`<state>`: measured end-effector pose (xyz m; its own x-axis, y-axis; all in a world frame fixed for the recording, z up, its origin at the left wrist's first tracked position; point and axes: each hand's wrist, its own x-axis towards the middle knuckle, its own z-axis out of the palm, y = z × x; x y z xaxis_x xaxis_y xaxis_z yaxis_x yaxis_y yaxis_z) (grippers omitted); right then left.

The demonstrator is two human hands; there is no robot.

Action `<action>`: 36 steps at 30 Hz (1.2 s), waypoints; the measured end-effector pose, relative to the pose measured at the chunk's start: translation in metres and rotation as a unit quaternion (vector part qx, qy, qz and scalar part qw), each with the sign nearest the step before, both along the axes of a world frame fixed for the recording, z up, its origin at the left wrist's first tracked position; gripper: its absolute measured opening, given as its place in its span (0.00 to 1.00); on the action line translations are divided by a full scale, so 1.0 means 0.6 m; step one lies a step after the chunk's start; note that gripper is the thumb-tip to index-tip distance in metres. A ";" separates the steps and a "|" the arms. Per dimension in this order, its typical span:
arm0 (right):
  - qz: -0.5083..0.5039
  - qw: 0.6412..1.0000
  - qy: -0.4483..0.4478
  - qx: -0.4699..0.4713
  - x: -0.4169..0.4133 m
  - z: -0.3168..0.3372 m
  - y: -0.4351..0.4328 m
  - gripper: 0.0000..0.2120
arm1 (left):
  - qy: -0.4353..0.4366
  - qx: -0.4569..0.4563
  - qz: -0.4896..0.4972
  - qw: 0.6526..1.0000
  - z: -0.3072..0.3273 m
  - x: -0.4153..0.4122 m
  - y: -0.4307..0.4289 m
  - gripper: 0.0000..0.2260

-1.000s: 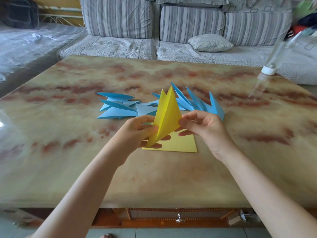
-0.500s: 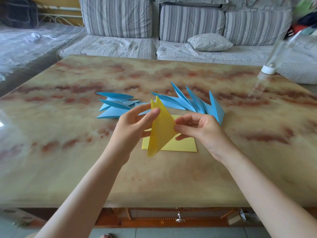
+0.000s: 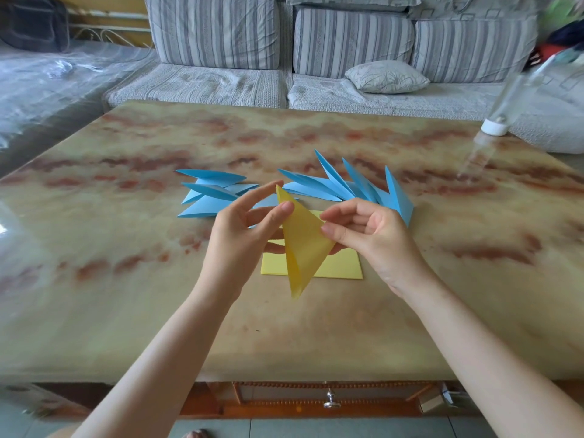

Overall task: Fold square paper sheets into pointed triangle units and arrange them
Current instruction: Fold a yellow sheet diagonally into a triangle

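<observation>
Head view, only one here: the yellow triangle unit [image 3: 303,248] is held in the air above the table [image 3: 126,279], long point hanging down toward the person and short tip up. It sits directly over the flat yellow sheets [image 3: 344,267], probably the supply of unfolded squares kept close for the next fold. The left hand [image 3: 240,235] pinches the unit's upper left edge, thumb on the near face and other fingers behind the paper, index finger stretched up past the tip, so it is partly open but has a grip. The right hand [image 3: 376,238] pinches the right corner between thumb and index tip, its remaining fingers loosely curled and holding nothing else. Holding at two edges likely keeps the layers together while the crease is checked or tightened; the fold looks near finished, though that is a judgement. Finished blue units [image 3: 363,188] lie fanned on the table just behind the hands, with a second blue cluster [image 3: 211,194] to the left, points outward, seemingly the arrangement the yellow one joins. A clear bottle [image 3: 505,105] stands at the far right table edge. A striped sofa [image 3: 215,33] with a cushion [image 3: 387,76] is behind.
</observation>
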<state>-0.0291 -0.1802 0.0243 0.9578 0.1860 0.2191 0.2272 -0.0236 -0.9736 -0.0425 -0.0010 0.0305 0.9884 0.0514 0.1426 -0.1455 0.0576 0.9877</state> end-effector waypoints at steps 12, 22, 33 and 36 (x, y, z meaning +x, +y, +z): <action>-0.021 0.999 -0.028 -0.007 -0.004 0.000 0.004 0.06 | -0.003 -0.039 0.026 0.999 0.002 0.000 -0.005 0.04; -0.049 0.999 -0.010 -0.003 -0.006 0.002 0.010 0.04 | -0.002 -0.077 0.053 0.996 0.002 -0.004 -0.010 0.03; -0.068 0.974 0.169 0.136 -0.009 0.006 0.020 0.02 | 0.039 -0.179 0.068 0.981 -0.006 -0.012 -0.031 0.04; -0.075 0.978 0.158 0.111 -0.008 0.008 0.017 0.02 | 0.067 -0.186 0.045 0.979 -0.004 -0.011 -0.025 0.04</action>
<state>-0.0340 -0.1700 0.0288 0.9971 0.0198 -0.0735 -0.0759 0.1867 -0.9795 -0.0490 -0.0162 0.0284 0.9859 0.1638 -0.0339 -0.0369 0.4105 0.9111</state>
